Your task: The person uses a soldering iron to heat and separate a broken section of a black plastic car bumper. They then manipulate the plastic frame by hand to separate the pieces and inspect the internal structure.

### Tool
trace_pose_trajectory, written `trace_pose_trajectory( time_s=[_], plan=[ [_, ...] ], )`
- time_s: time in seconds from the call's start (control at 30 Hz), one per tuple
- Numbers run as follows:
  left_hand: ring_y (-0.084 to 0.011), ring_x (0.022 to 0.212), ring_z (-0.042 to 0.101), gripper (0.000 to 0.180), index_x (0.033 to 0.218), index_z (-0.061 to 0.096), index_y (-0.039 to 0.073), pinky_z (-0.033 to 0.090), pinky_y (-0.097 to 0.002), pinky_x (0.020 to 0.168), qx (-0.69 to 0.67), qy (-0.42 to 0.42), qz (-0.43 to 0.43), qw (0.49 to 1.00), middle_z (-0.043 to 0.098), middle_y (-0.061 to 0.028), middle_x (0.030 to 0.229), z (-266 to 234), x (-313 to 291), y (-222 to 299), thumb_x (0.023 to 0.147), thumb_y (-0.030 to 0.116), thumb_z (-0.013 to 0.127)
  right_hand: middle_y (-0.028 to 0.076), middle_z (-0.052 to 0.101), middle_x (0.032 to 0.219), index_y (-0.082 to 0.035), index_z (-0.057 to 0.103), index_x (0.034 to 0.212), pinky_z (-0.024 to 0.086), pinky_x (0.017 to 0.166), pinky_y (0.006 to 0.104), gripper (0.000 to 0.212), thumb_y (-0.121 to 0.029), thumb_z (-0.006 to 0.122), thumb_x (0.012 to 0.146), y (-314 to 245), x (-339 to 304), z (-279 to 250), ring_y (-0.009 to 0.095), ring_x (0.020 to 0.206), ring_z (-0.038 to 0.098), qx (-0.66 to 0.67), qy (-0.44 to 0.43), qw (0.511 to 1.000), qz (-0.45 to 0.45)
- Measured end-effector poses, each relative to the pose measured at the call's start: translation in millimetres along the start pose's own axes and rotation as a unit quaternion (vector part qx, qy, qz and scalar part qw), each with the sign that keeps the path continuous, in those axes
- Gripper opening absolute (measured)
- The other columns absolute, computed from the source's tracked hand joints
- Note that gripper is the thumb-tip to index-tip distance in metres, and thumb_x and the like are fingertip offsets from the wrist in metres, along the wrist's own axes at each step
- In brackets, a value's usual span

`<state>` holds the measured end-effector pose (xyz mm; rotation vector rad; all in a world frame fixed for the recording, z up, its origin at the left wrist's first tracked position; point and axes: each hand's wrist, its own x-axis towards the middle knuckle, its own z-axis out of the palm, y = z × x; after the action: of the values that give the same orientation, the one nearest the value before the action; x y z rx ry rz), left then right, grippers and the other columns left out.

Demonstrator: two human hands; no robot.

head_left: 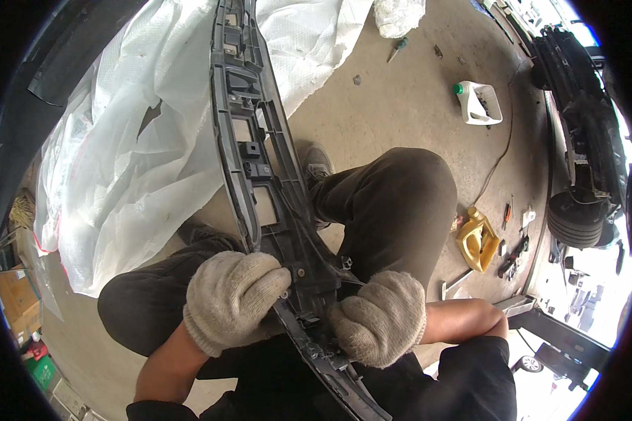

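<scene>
A long black plastic car trim panel, with ribs, clips and cut-out windows, runs from the top of the view down across my lap. My left hand, in a beige knitted glove, is closed around its left edge. On the opposite edge, lower down, my gloved right hand is closed with curled fingers against the panel. The glove hides the fingertips of both hands. Between my hands a small round fastener shows on the panel.
White plastic sheeting spreads on the left. At right on the concrete floor lie a cut white jug, a cut yellow jug, several tools and a screwdriver farther off. A black car part with a tyre stands beyond.
</scene>
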<state>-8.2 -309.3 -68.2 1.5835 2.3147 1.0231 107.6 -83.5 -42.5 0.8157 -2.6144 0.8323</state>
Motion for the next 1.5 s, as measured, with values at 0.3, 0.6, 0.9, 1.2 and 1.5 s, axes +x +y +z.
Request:
trace_pose_trajectory(
  time_s=[0.3, 0.6, 0.9, 1.2, 1.5],
  plan=[
    [-0.0305, 0.088, 0.066, 0.067, 0.113, 0.066, 0.010, 0.054, -0.0450, 0.074, 0.010, 0.000, -0.004, 1.000, 0.064, -0.0083, 0.107, 1, -1, 2, 0.053, 0.030, 0.089, 0.007, 0.062, 0.083, -0.004, 0.067, 0.095, 0.049, 0.052, 0.0368, 0.036, -0.029, 0.070, 0.070, 1, 2, 2, 0.022, 0.064, 0.062, 0.018, 0.008, 0.997, 0.068],
    [-0.0246, 0.084, 0.065, 0.068, 0.118, 0.068, 0.013, 0.054, -0.0401, 0.070, 0.015, -0.007, -0.005, 1.000, 0.062, -0.0039, 0.105, 0, -1, 5, 0.056, 0.031, 0.089, 0.008, 0.062, 0.097, -0.007, 0.071, 0.093, 0.050, 0.064, 0.0390, 0.036, -0.031, 0.069, 0.066, 4, 0, 6, 0.024, 0.077, 0.061, 0.029, 0.000, 0.998, 0.053],
    [-0.0273, 0.086, 0.066, 0.070, 0.117, 0.068, 0.011, 0.054, -0.0424, 0.073, 0.010, -0.010, 0.005, 1.000, 0.063, -0.0059, 0.107, 1, -2, 4, 0.054, 0.030, 0.089, 0.005, 0.057, 0.091, -0.004, 0.073, 0.094, 0.046, 0.063, 0.0404, 0.046, -0.027, 0.065, 0.055, 7, -3, 16, 0.025, 0.075, 0.056, 0.083, 0.031, 0.995, 0.052],
    [-0.0287, 0.084, 0.065, 0.069, 0.115, 0.068, 0.010, 0.054, -0.0427, 0.072, -0.007, -0.003, 0.008, 1.000, 0.063, -0.0072, 0.106, 5, -4, 2, 0.052, 0.027, 0.089, 0.009, 0.063, 0.095, -0.006, 0.071, 0.089, 0.050, 0.066, 0.0421, 0.034, -0.026, 0.069, 0.061, 8, -2, 16, 0.026, 0.077, 0.061, 0.087, 0.021, 0.995, 0.047],
    [-0.0294, 0.080, 0.064, 0.070, 0.116, 0.067, 0.010, 0.052, -0.0423, 0.068, -0.026, 0.002, 0.009, 1.000, 0.062, -0.0074, 0.104, 4, -3, 1, 0.050, 0.024, 0.088, 0.009, 0.063, 0.091, -0.005, 0.070, 0.088, 0.050, 0.064, 0.0425, 0.032, -0.025, 0.069, 0.062, 4, 2, 15, 0.027, 0.077, 0.061, 0.080, 0.040, 0.991, 0.101]
  ],
)
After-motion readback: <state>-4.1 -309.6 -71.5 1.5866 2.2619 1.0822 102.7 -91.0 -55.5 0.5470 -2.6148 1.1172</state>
